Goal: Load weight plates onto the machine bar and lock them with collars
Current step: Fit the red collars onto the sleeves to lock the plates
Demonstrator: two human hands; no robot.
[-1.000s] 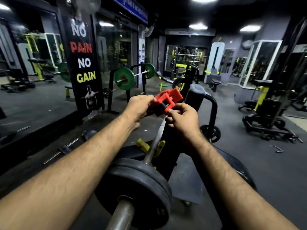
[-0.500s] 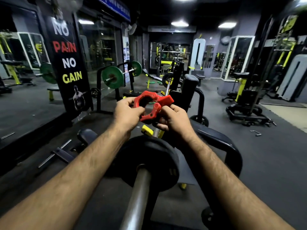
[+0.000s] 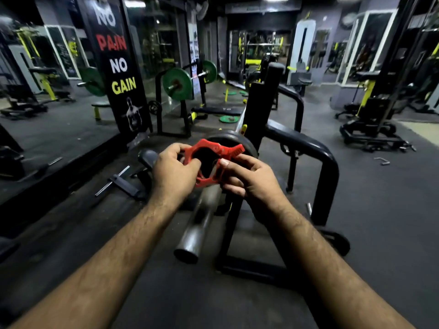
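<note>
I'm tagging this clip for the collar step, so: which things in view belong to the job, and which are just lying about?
In the job:
red collar, held by left hand and right hand
steel bar
black plate already on the bar

Just lying about:
green-plated barbell on its rack
green plates on the floor
loose bar on the floor

One red collar, two hands, left and right, one black plate on one bar, and two green plates on the far rack.

dim gym, dark rubber floor, mirror wall left, banner.
</note>
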